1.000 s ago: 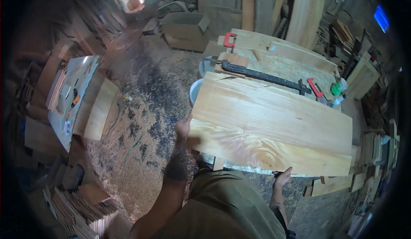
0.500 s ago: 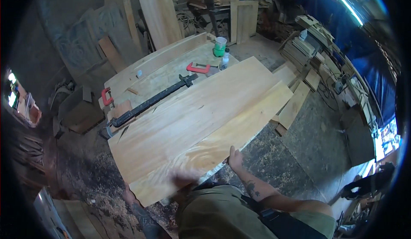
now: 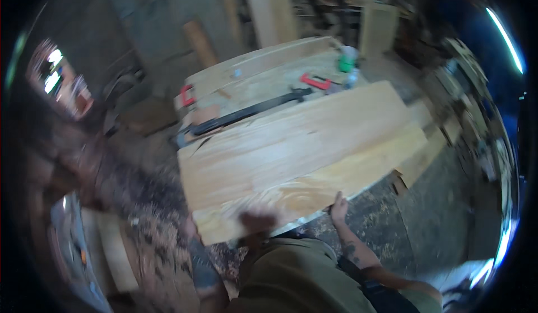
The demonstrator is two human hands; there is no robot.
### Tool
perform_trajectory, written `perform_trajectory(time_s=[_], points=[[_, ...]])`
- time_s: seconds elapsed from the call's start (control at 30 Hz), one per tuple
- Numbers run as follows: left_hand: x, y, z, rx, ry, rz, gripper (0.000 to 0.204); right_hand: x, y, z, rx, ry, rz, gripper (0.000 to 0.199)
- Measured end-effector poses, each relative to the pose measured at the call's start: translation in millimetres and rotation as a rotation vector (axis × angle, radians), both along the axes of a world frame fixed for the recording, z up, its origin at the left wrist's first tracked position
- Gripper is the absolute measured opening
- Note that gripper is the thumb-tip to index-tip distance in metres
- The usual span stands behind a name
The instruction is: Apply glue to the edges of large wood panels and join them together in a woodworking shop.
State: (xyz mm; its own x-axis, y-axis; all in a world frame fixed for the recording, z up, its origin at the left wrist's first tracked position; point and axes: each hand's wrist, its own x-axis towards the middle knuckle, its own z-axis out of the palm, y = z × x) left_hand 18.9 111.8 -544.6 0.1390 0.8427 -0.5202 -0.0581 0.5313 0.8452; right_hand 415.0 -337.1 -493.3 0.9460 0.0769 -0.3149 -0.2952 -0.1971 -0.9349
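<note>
A wide, pale wooden board (image 3: pixel 291 136), made up of a darker strip and a yellower strip lying side by side, stretches away in front of me. My right hand (image 3: pixel 338 208) grips its near long edge, thumb on top and fingers underneath. At the near left corner, my left hand (image 3: pixel 191 226) holds the short end; its fingers are partly hidden by the board and blurred. Just beyond the board's far edge lies a long black bar clamp (image 3: pixel 246 114).
Behind the board stands a worktable (image 3: pixel 269 80) with a red C-clamp (image 3: pixel 315 81), another red clamp (image 3: pixel 187 95) on its left edge and a green-and-white tub (image 3: pixel 347 59). Stacked timber (image 3: pixel 457 80) lines the right side. Wood shavings litter the dark floor (image 3: pixel 364 223).
My view has swung left, so the whole scene sits further right and looks blurred. Both hands keep their places on the board, which has not visibly shifted against the bar clamp.
</note>
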Motion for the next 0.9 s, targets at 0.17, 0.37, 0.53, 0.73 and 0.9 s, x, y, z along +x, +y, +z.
perform_trajectory(time_s=[0.17, 0.37, 0.53, 0.73, 0.9], points=[[24, -22, 24, 0.100, 0.291, 0.104, 0.043, 7, -7, -8, 0.022, 0.020, 0.038, 0.065], [14, -21, 31, 0.371, 0.503, -0.105, 0.043, 1, 0, -2, -0.052, -0.046, 0.104, 0.072], [2, -4, 4, 0.141, 0.238, 0.027, 0.046, -8, 12, 9, -0.038, -0.030, 0.038, 0.075], [12, -9, 46, -0.170, -0.023, -0.319, 0.053, 22, -18, -30, -0.032, -0.001, -0.041, 0.067], [-27, -2, 70, -0.368, -0.078, -0.377, 0.048, -15, -23, -5, 0.269, 0.232, -0.104, 0.060]])
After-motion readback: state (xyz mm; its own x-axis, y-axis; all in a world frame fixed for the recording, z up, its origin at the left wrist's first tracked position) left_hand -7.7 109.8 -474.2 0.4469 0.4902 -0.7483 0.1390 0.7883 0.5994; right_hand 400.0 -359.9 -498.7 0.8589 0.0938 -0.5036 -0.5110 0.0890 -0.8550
